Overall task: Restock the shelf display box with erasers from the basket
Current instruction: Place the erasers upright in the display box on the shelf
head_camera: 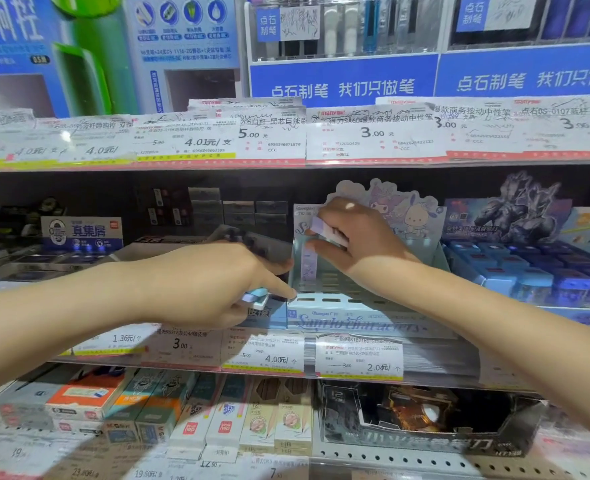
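Right hand (350, 237) pinches a pale lilac rectangular eraser (328, 232) above the light-blue cardboard display box (352, 318) on the middle shelf; left hand (217, 282) grips a blue-and-lilac eraser (256, 296) beside the box's left front corner.

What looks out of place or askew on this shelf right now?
The price labels on the upper shelf rail overlap crookedly, several scribbled over. The display box is nearly empty, only one eraser standing at its left wall. Nothing looks spilled or damaged.
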Available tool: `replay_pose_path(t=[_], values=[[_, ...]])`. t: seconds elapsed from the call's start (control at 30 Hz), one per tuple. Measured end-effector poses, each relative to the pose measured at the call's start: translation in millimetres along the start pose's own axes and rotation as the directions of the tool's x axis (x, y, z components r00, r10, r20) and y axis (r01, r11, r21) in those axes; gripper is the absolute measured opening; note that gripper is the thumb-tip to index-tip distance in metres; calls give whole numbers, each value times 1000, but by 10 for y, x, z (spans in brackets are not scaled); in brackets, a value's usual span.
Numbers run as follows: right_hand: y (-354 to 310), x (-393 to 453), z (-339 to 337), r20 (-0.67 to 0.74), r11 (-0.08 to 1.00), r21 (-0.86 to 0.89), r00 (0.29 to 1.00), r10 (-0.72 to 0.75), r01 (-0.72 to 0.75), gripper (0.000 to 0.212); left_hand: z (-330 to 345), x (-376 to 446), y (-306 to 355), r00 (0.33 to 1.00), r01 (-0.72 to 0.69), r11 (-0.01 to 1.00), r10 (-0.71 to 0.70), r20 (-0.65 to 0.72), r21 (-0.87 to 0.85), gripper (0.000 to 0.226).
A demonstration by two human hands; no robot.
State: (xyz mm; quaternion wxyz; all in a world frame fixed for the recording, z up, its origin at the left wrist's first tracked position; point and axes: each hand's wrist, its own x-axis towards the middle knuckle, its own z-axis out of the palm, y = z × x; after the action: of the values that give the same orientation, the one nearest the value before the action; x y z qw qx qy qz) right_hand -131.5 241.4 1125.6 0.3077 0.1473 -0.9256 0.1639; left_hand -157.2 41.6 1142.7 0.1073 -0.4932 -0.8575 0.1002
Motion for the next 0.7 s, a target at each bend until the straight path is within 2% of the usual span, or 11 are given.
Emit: replay_pose_path(t=[0.03,0.07,0.13,0.27,0.37,0.43,0.5,0.57,0.63,0.7], values=[[16,5,-13,5,1000,-19,1000,-19,19,29,-2,13,-13,1000,11,1000,-11,-9,-17,65],[27,6,-20,31,999,-44,999,-31,32,24,-1,8,-33,999,13,1000,-12,43,-21,64],[43,-5,-10,88,997,-74,996,-30,37,18,8,11,-23,1000,-31,999,31,4,16,54],[29,7,-37,136,1000,-12,991,-8,10,39,-6,3,2,999,-36,999,35,-37,-7,53],[-26,-10,-136,231,998,12,971,61,-66,29,-47,1,24,999,-18,995,13,-47,-98,49],[-56,-59,-170,282,978,118,950,136,-175,40,-68,-17,44,997,2,980,-16,-71,-200,49],[-93,-101,-180,282,902,330,941,186,-277,25,-63,-9,64,982,4,943,-66,-176,-332,44],[-111,-120,-180,312,748,550,922,228,-371,9,-83,3,104,954,47,864,-187,-233,-501,29],[-125,-125,-187,356,577,694,902,245,-431,17,-122,21,148,919,90,740,-320,-230,-667,14],[-139,-131,-200,362,512,745,904,228,-428,19,-140,46,164,895,133,636,-407,-184,-760,5]])
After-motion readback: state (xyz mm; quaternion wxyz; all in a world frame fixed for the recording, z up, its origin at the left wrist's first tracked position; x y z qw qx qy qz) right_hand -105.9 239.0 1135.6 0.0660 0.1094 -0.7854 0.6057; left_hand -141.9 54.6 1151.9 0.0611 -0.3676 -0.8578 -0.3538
